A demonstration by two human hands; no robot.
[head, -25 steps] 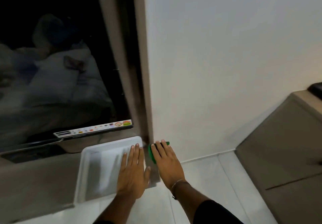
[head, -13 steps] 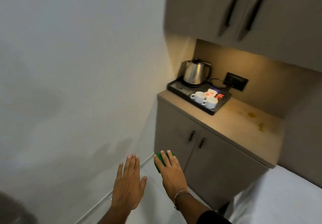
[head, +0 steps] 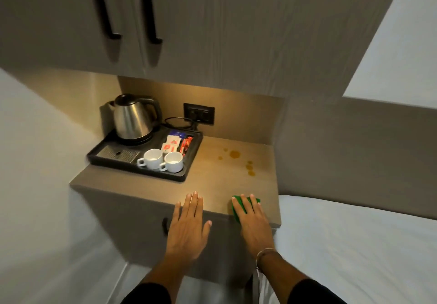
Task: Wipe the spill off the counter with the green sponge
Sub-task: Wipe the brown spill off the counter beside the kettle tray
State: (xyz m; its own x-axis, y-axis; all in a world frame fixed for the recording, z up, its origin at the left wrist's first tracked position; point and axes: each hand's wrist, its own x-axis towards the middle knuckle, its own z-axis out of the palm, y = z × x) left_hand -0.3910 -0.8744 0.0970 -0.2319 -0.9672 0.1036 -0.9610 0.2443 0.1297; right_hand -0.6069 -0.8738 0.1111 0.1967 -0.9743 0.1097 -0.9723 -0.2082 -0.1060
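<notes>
The spill [head: 235,154] is several brown drops and a larger blot on the right part of the beige counter [head: 212,185]. My right hand [head: 254,223] lies flat over the green sponge [head: 236,209] at the counter's front right edge, holding it under the fingers; only the sponge's left side and far tip show. The spill lies well beyond the sponge, toward the back wall. My left hand [head: 188,227] hovers flat with fingers together over the counter's front edge, holding nothing.
A black tray [head: 111,162] on the counter's left carries a steel kettle [head: 132,119], two white cups [head: 163,160] and sachets [head: 173,144]. A wall socket [head: 199,113] sits behind. Upper cabinets [head: 212,32] hang overhead. A white bed [head: 354,244] adjoins on the right.
My view has swung from a window and white tray to face the counter, now close below me. Both hands moved with it, the right one keeping the sponge, now over the counter's front edge.
</notes>
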